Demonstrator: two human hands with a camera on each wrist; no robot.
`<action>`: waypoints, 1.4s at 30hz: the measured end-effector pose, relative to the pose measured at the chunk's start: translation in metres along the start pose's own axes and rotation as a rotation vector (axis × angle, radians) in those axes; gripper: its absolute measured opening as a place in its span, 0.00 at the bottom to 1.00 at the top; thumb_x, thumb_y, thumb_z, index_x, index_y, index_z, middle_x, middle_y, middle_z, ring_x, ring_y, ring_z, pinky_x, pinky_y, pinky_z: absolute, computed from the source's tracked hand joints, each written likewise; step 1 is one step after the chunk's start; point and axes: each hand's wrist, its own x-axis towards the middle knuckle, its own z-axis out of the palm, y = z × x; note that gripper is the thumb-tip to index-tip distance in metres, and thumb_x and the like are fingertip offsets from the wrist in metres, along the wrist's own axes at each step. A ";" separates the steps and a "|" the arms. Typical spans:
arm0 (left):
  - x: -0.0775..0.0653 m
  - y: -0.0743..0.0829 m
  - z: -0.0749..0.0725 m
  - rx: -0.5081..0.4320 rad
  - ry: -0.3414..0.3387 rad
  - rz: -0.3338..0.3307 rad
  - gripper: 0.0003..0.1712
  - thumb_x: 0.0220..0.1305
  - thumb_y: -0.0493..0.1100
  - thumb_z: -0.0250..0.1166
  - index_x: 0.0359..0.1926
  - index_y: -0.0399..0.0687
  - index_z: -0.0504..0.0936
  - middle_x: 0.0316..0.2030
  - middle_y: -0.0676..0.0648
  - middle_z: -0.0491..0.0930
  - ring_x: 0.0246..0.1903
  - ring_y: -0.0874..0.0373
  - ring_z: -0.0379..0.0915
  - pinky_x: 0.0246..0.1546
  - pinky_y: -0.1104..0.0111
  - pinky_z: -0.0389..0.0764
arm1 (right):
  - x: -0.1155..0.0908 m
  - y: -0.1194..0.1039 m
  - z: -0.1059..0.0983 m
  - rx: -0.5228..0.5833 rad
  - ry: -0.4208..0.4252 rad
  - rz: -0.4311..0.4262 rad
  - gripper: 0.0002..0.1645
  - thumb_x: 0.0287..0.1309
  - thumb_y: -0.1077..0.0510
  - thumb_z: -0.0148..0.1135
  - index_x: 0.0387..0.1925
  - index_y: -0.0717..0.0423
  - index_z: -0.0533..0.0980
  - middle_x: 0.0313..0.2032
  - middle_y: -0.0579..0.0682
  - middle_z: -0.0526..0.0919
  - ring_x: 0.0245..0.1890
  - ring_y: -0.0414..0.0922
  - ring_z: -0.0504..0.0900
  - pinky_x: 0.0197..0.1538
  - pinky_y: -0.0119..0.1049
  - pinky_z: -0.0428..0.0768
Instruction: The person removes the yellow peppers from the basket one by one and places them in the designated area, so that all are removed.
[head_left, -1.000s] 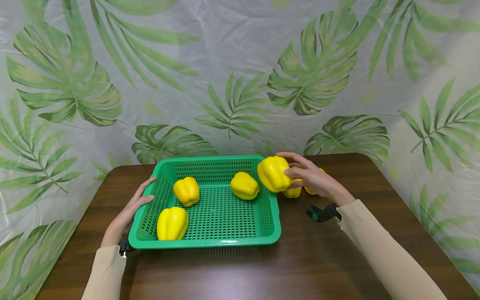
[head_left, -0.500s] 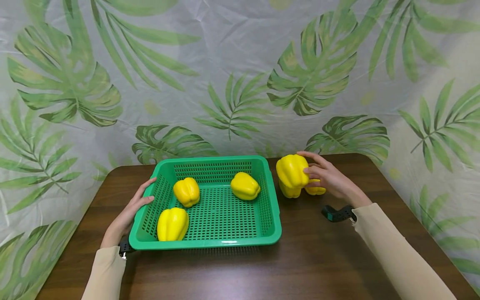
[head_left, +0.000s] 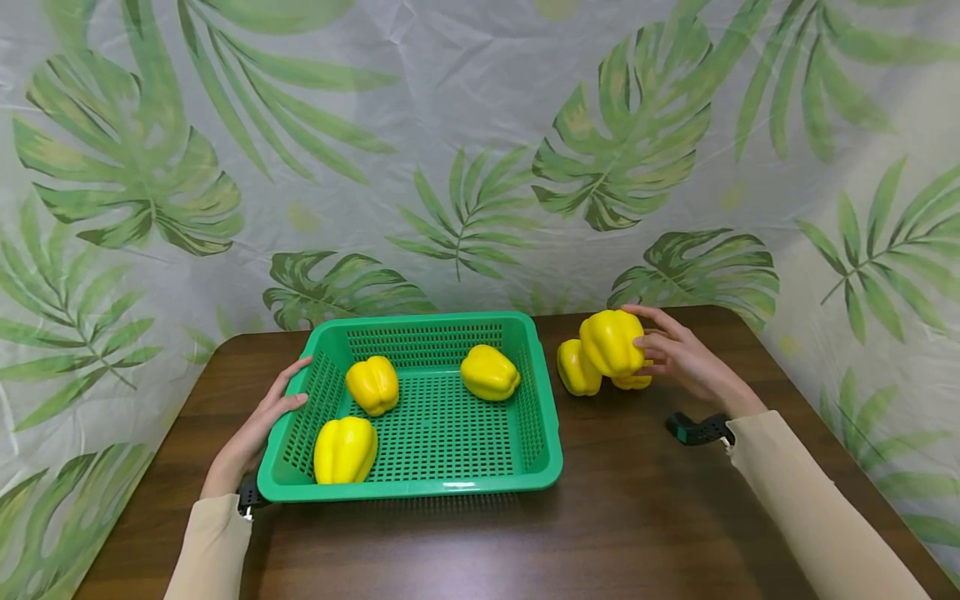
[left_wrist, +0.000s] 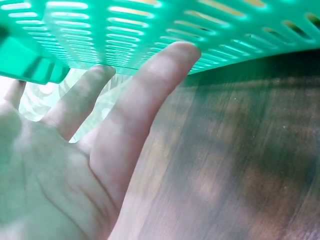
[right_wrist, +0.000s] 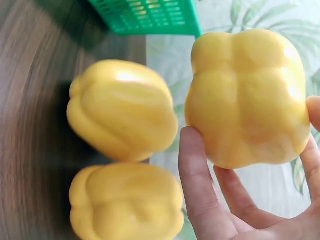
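Observation:
My right hand (head_left: 678, 358) holds a yellow bell pepper (head_left: 611, 343) by its right side, between thumb and fingers. In the right wrist view this held pepper (right_wrist: 247, 100) is raised off the table, beside two more yellow peppers lying on it, one pepper (right_wrist: 122, 110) and another pepper (right_wrist: 127, 202) partly cut off by the frame. My left hand (head_left: 255, 425) rests against the left side of a green plastic basket (head_left: 420, 490). Fairly straight fingers and thumb touch its slotted wall in the left wrist view. Inside the basket lie three yellow peppers: one (head_left: 372, 385), another (head_left: 346, 450), and a third (head_left: 490, 372).
The basket stands on a dark brown wooden table (head_left: 637, 517). Right of the basket, a pepper (head_left: 577, 368) lies near its wall, with another pepper (head_left: 633, 382) mostly hidden behind the held one. A leaf-patterned cloth (head_left: 465, 125) hangs behind the table.
My right hand has moved the held pepper rightward, from above the basket's right rim to over the peppers on the table. The left hand and the basket have stayed put.

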 end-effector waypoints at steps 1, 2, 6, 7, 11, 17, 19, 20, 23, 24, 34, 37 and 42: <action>0.000 0.000 0.000 -0.001 0.001 -0.001 0.34 0.75 0.46 0.44 0.75 0.64 0.40 0.71 0.36 0.35 0.55 0.48 0.62 0.45 0.60 0.76 | -0.001 0.001 -0.002 -0.007 0.005 -0.002 0.33 0.72 0.57 0.48 0.73 0.47 0.50 0.59 0.55 0.63 0.47 0.45 0.80 0.51 0.51 0.76; 0.000 0.000 0.000 -0.001 0.002 -0.001 0.34 0.75 0.46 0.44 0.75 0.64 0.40 0.71 0.37 0.35 0.56 0.47 0.61 0.45 0.59 0.76 | -0.001 0.002 -0.004 -0.014 0.010 -0.005 0.33 0.72 0.57 0.48 0.73 0.47 0.51 0.59 0.54 0.63 0.47 0.45 0.81 0.51 0.50 0.76; 0.000 0.000 0.001 0.002 0.005 -0.002 0.34 0.75 0.47 0.44 0.75 0.64 0.40 0.71 0.37 0.35 0.57 0.42 0.58 0.46 0.59 0.76 | -0.003 0.007 -0.011 -0.017 0.027 -0.022 0.31 0.72 0.57 0.47 0.73 0.46 0.53 0.57 0.52 0.66 0.47 0.44 0.81 0.49 0.46 0.78; 0.000 -0.001 0.001 0.002 0.006 -0.003 0.34 0.75 0.47 0.44 0.75 0.65 0.40 0.71 0.37 0.35 0.57 0.42 0.58 0.46 0.59 0.76 | -0.004 0.008 -0.013 -0.013 0.030 -0.029 0.31 0.72 0.58 0.47 0.72 0.46 0.53 0.55 0.52 0.67 0.46 0.44 0.81 0.48 0.46 0.78; 0.000 -0.001 0.001 0.003 0.007 -0.003 0.34 0.75 0.47 0.44 0.75 0.64 0.40 0.71 0.37 0.35 0.58 0.40 0.57 0.46 0.58 0.75 | -0.007 0.013 -0.020 0.006 0.034 -0.062 0.30 0.72 0.59 0.45 0.71 0.47 0.54 0.51 0.50 0.73 0.44 0.44 0.81 0.46 0.44 0.79; 0.000 -0.001 0.001 -0.002 0.004 -0.003 0.34 0.75 0.47 0.44 0.75 0.64 0.40 0.71 0.36 0.35 0.58 0.38 0.56 0.46 0.56 0.75 | -0.013 0.020 -0.033 0.019 0.041 -0.087 0.29 0.73 0.61 0.43 0.72 0.47 0.53 0.50 0.47 0.74 0.44 0.43 0.82 0.44 0.42 0.80; 0.000 -0.001 0.001 -0.003 0.003 0.000 0.34 0.75 0.47 0.44 0.75 0.64 0.40 0.71 0.36 0.35 0.58 0.39 0.57 0.46 0.57 0.75 | -0.015 0.023 -0.038 0.027 0.047 -0.092 0.29 0.73 0.61 0.43 0.71 0.47 0.54 0.49 0.46 0.75 0.44 0.43 0.82 0.44 0.42 0.80; 0.000 -0.001 0.001 -0.004 0.002 0.001 0.34 0.75 0.47 0.44 0.75 0.64 0.40 0.71 0.36 0.35 0.58 0.40 0.58 0.46 0.57 0.76 | -0.016 0.024 -0.040 0.032 0.047 -0.096 0.29 0.73 0.61 0.43 0.72 0.47 0.53 0.49 0.46 0.76 0.44 0.43 0.82 0.44 0.42 0.80; 0.000 -0.001 0.000 -0.009 -0.003 0.005 0.34 0.75 0.47 0.43 0.75 0.64 0.40 0.71 0.37 0.35 0.56 0.45 0.60 0.46 0.59 0.76 | -0.018 0.028 -0.045 0.049 0.054 -0.105 0.28 0.73 0.62 0.43 0.71 0.47 0.55 0.49 0.45 0.77 0.43 0.43 0.82 0.44 0.42 0.80; 0.000 -0.001 0.000 -0.010 -0.004 0.006 0.34 0.75 0.46 0.43 0.75 0.64 0.40 0.71 0.37 0.35 0.56 0.46 0.61 0.46 0.59 0.76 | -0.019 0.029 -0.047 0.057 0.058 -0.105 0.28 0.72 0.62 0.43 0.70 0.46 0.55 0.48 0.45 0.78 0.43 0.43 0.82 0.43 0.42 0.80; -0.001 0.001 0.001 -0.005 0.006 -0.007 0.34 0.75 0.47 0.43 0.75 0.65 0.40 0.71 0.38 0.34 0.57 0.42 0.58 0.46 0.58 0.75 | -0.024 0.039 -0.059 0.082 0.095 -0.123 0.28 0.72 0.63 0.42 0.70 0.45 0.56 0.47 0.44 0.77 0.41 0.42 0.83 0.42 0.41 0.81; 0.000 0.000 0.000 -0.008 0.004 -0.005 0.34 0.75 0.47 0.43 0.75 0.65 0.40 0.71 0.38 0.34 0.57 0.42 0.58 0.46 0.58 0.76 | -0.026 0.042 -0.062 0.081 0.120 -0.126 0.27 0.72 0.63 0.43 0.69 0.44 0.57 0.46 0.43 0.79 0.40 0.42 0.83 0.41 0.39 0.81; 0.000 -0.001 0.000 -0.016 -0.005 0.001 0.34 0.75 0.47 0.43 0.75 0.65 0.40 0.71 0.37 0.35 0.56 0.45 0.61 0.46 0.59 0.76 | -0.028 0.050 -0.069 0.096 0.162 -0.116 0.26 0.72 0.63 0.44 0.67 0.42 0.59 0.45 0.43 0.78 0.38 0.41 0.83 0.39 0.37 0.81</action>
